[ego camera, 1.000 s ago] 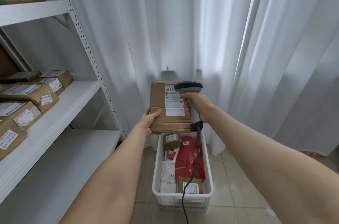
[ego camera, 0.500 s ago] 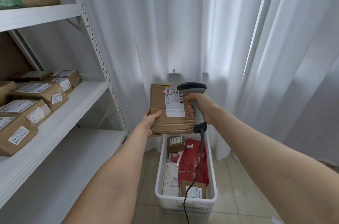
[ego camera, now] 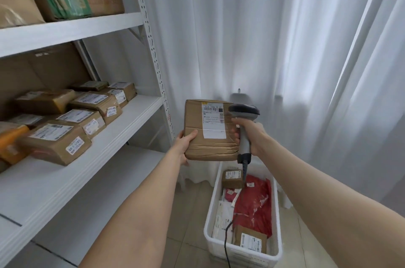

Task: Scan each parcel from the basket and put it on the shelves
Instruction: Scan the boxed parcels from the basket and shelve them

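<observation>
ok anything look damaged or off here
The cardboard parcel in the left hand is creased and wrinkled along its lower part. Its label looks intact. Nothing else stands out.

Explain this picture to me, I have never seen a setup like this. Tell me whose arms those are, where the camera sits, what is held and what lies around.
There is no machine here: the two bare arms belong to a person, and the single camera is worn on their head, looking forward and down. The left hand holds a flat brown cardboard parcel upright, its white label facing the camera. The right hand has its grip round a grey corded barcode scanner, whose head sits beside the label. Below, on the tiled floor, stands a white plastic basket with a red plastic mailer bag, small brown boxes and white envelopes inside. On the left, white metal shelves carry rows of labelled brown parcels. A white curtain hangs behind.
</observation>
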The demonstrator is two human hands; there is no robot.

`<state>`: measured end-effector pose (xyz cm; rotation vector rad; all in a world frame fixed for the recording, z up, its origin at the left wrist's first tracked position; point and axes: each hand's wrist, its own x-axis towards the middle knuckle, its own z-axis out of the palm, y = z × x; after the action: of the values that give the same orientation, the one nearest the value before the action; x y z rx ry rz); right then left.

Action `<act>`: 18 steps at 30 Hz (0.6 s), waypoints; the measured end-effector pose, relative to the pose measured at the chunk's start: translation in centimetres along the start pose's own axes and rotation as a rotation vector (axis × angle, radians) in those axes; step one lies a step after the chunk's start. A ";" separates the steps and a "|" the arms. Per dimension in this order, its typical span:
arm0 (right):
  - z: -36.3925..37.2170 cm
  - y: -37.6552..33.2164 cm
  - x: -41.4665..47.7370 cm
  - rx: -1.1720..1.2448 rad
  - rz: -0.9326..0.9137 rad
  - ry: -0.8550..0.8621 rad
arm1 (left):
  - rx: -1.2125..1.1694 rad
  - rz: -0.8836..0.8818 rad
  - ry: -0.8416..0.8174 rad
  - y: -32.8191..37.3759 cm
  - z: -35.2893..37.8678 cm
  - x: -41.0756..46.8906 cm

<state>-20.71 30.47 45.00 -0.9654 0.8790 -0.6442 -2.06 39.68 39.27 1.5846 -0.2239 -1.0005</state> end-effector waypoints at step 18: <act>17.3 5.5 -2.8 0.011 0.112 -0.403 | -0.212 0.107 0.530 4.2 -17.8 -12.2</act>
<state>-6.79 42.39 46.01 -0.9842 0.5659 -0.3407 4.43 58.98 47.68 1.5641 0.1579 -0.4775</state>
